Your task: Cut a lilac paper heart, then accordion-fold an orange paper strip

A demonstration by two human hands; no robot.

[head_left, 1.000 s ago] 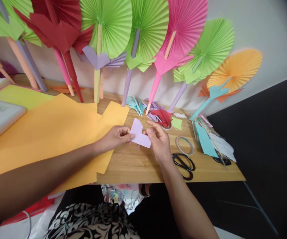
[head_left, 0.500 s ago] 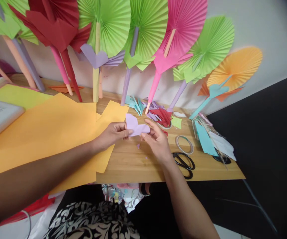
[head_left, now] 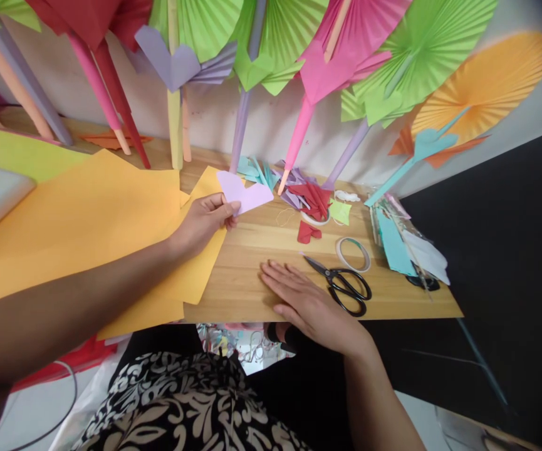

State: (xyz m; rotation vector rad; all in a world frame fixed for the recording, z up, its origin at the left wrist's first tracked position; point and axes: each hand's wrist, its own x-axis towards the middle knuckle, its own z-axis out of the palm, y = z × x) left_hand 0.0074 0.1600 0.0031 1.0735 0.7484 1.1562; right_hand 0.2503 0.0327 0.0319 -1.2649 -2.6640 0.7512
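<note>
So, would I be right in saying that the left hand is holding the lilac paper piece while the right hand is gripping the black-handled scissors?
Not quite: the head view shows the right hand palm down with nothing gripped, and the black-handled scissors lying beside it on the table. The left hand does hold the lilac paper piece.

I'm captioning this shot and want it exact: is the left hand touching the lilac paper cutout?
Touching. The head view shows the left hand pinching the lilac paper cutout, its thumb lying over the paper's lower left part.
</note>
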